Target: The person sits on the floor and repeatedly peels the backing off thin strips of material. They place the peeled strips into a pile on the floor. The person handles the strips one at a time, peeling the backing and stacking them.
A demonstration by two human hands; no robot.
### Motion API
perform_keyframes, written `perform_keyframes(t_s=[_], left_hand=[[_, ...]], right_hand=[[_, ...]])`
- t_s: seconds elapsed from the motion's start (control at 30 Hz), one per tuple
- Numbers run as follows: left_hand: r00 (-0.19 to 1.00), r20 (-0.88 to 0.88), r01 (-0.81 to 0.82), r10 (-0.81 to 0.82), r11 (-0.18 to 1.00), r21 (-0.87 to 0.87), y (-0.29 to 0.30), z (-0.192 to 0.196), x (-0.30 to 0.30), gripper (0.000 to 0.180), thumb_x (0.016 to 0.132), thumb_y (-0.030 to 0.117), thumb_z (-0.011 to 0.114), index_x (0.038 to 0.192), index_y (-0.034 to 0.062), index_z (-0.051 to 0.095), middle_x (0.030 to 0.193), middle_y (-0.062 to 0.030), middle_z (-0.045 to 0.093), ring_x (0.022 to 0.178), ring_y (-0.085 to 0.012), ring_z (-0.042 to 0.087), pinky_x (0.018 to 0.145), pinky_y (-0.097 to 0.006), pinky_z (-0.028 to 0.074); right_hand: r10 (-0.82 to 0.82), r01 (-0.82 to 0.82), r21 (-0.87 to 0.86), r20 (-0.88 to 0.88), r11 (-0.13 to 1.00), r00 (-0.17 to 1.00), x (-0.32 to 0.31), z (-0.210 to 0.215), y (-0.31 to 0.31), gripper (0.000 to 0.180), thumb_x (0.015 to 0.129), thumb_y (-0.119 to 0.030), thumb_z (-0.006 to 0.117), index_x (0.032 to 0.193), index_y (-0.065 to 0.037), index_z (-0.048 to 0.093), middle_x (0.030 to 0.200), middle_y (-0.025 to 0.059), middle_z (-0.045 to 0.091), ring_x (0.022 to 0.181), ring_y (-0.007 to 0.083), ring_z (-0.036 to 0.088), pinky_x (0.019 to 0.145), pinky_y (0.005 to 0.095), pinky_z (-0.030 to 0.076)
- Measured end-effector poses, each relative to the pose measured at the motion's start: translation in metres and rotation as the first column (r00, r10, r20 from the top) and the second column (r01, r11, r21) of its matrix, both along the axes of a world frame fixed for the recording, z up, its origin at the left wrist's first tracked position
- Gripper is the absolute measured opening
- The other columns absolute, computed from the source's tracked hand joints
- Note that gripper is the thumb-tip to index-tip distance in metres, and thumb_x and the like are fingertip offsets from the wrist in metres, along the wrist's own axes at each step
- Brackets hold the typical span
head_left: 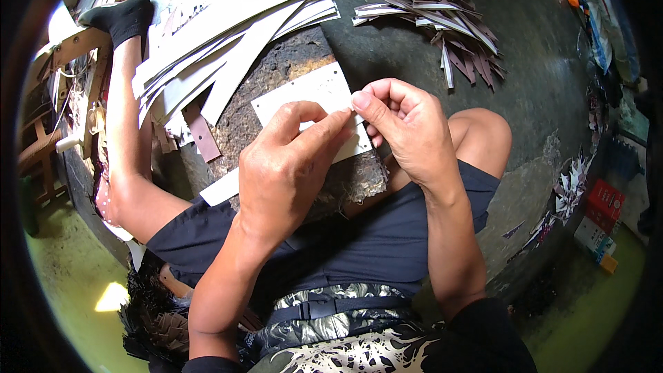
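Observation:
Over a white rectangular sheet (304, 88) with small dark holes near its edges, my two hands meet, fingertips almost touching. The thumb and forefinger of my left hand (286, 162) are pinched together. My right hand (411, 128) also pinches, its thumb pressed to the curled forefinger. Whatever lies between the fingertips is too small and covered to name. Beneath the sheet is a dark, rough, worn block (276, 72) at my lap. A white strip end (221, 188) sticks out to the left of my left hand.
Long white strips (235, 34) are piled across the block's far left side, beside a brown strip (200, 131). Farther off to the right lies a heap of cut brown and white strips (442, 17). Scraps (572, 183) and a red box (605, 202) are at the right.

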State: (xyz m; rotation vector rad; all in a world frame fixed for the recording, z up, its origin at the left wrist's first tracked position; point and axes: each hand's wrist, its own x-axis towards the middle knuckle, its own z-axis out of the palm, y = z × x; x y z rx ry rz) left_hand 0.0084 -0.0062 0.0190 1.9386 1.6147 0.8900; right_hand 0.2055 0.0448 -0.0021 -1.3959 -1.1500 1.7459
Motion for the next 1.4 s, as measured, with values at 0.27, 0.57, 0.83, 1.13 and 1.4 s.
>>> perform_keyframes(t_s=[0.27,0.57,0.83,1.13,1.4], left_hand=[[0.989,-0.129,0.085,-0.07,0.99,0.114,0.007,-0.006,-0.009,0.029,0.089,0.013,0.093,0.118,0.0131,0.087,0.104,-0.0048,0.074,0.087,-0.0255,0.069,0.076,-0.039,0.057],[0.991,-0.106,0.091,-0.078,0.988,0.127,0.007,-0.013,-0.011,0.03,0.088,0.013,0.094,0.117,0.0132,0.087,0.103,-0.0043,0.073,0.088,-0.0253,0.065,0.079,-0.039,0.054],[0.994,-0.103,0.047,-0.032,0.988,0.147,0.005,-0.013,-0.011,0.028,0.086,0.013,0.096,0.113,0.0141,0.089,0.099,-0.003,0.072,0.087,-0.024,0.064,0.077,-0.038,0.054],[0.993,-0.107,0.06,-0.043,0.985,0.162,0.004,-0.015,-0.011,0.031,0.083,0.011,0.097,0.114,0.0131,0.089,0.099,-0.0034,0.071,0.084,-0.0227,0.063,0.075,-0.038,0.052],[0.994,-0.091,0.076,-0.061,0.983,0.17,0.005,-0.015,-0.009,0.033,0.082,0.011,0.097,0.114,0.0127,0.089,0.099,-0.0034,0.072,0.083,-0.0218,0.063,0.074,-0.037,0.051]], right_hand=[[0.012,-0.012,-0.017,-0.027,1.0,1.0,0.0,-0.008,0.0,0.024,0.115,-0.026,0.075,0.111,-0.002,0.077,0.086,-0.0054,0.068,0.074,0.0006,0.058,0.065,0.019,0.048],[-0.088,0.088,0.014,-0.004,0.996,0.996,-0.01,-0.011,-0.009,0.028,0.115,-0.027,0.075,0.106,-0.001,0.074,0.083,-0.0064,0.063,0.075,0.0016,0.054,0.065,0.0224,0.045],[-0.151,0.136,-0.095,-0.165,0.986,0.975,-0.013,-0.019,-0.011,0.026,0.115,-0.024,0.075,0.106,0.0,0.074,0.087,-0.0059,0.067,0.078,0.0001,0.054,0.066,0.0208,0.046],[-0.154,0.121,-0.152,-0.228,0.981,0.961,-0.007,-0.024,-0.007,0.026,0.115,-0.028,0.075,0.11,-0.002,0.074,0.089,-0.0059,0.069,0.075,-0.0016,0.054,0.064,0.0186,0.045],[-0.207,0.161,-0.204,-0.23,0.966,0.951,-0.002,-0.04,-0.005,0.026,0.113,-0.029,0.077,0.11,-0.003,0.074,0.085,-0.0067,0.067,0.069,-0.0012,0.053,0.061,0.0186,0.042]])
